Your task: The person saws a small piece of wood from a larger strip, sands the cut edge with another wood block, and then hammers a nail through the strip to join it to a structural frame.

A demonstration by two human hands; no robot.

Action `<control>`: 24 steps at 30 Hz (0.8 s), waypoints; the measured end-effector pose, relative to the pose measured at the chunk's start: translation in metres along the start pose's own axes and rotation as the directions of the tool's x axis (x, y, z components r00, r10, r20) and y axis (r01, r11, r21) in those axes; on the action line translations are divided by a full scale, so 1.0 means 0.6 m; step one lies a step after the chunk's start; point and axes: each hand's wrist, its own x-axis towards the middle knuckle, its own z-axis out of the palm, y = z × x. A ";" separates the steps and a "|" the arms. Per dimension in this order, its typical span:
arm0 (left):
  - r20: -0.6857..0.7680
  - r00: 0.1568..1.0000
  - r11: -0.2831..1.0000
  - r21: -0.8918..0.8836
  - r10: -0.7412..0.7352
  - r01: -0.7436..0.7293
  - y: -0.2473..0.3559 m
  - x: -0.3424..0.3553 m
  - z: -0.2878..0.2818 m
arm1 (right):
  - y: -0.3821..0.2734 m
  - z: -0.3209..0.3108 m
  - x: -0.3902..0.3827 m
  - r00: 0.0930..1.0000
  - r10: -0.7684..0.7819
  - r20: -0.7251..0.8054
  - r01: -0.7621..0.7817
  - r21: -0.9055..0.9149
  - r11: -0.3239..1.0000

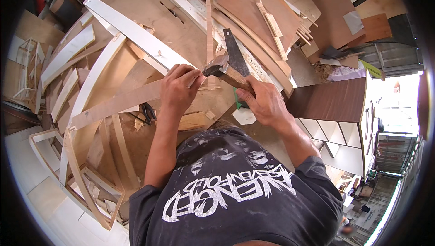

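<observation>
My right hand [266, 102] grips the wooden handle of a hammer [235, 78], whose metal head is close to the fingertips of my left hand [178, 85]. The left fingers are pinched together at the end of a long white board [136, 33]; what they hold is too small to make out. Beneath the left hand and wrist runs a thin wooden strip [120, 103], and a narrow upright-running strip [209, 28] meets the same corner. A handsaw [233, 51] lies just beyond the hammer, its green handle partly hidden. Black-handled pliers [147, 113] lie left of my left forearm.
Plywood sheets and boards [253, 6] are stacked at the far side. Curved wooden frame pieces [97, 78] fill the left. On the right stands a cabinet [328, 101] with a dark brown top and white compartments. A drill bit [172, 12] lies on the floor.
</observation>
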 end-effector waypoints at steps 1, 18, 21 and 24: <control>-0.007 1.000 1.000 -0.005 -0.001 0.001 -0.001 -0.001 0.000 | -0.001 0.001 -0.001 1.000 -0.006 -0.001 0.006 0.000 1.000; 0.007 1.000 0.999 -0.028 -0.025 0.025 0.001 -0.001 0.001 | -0.001 0.032 -0.008 0.996 0.001 -0.095 0.007 0.080 0.997; 0.034 0.998 0.998 -0.034 -0.051 0.052 -0.001 -0.002 -0.002 | -0.002 0.032 -0.010 0.997 -0.005 -0.073 0.007 0.018 1.000; 0.055 0.998 0.999 0.008 -0.036 0.036 -0.002 -0.002 -0.002 | -0.004 0.033 -0.009 0.999 -0.017 -0.032 0.016 -0.053 0.998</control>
